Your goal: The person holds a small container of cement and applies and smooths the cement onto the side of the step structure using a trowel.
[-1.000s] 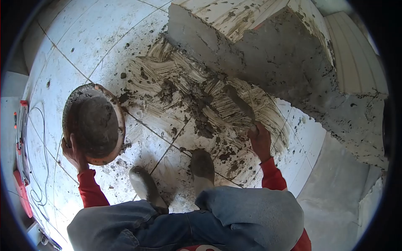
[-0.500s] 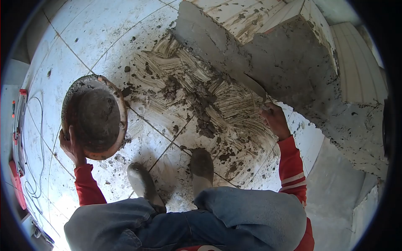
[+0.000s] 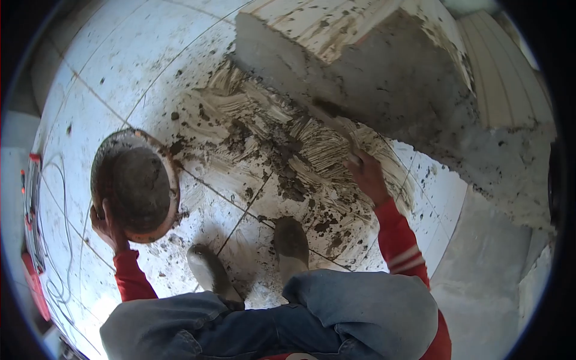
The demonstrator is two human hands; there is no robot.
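My left hand (image 3: 109,228) grips the near left rim of a round mortar bowl (image 3: 171,201), its thumb over the edge. Wet grey mortar (image 3: 141,183) lies in the bottom of the bowl, which is tilted. In my right hand (image 3: 369,174) is the handle of a trowel (image 3: 345,132), the fingers wrapped round it. The trowel's blade is blurred and lies against the lower edge of the grey mortared surface (image 3: 402,78). Below it, scraped mortar smears and crumbs (image 3: 288,162) cover the floor tiles.
My boots (image 3: 291,243) stand on the white tiled floor (image 3: 150,66) just below the crumbs. To the left lie a red-ended long tool (image 3: 34,210) and a loose grey cable (image 3: 66,240). Cream panels (image 3: 501,72) stand at the upper right.
My right hand and the trowel have moved left and slightly up along the mortar's edge. My left hand and the bowl sit a little lower in view; the view itself has shifted.
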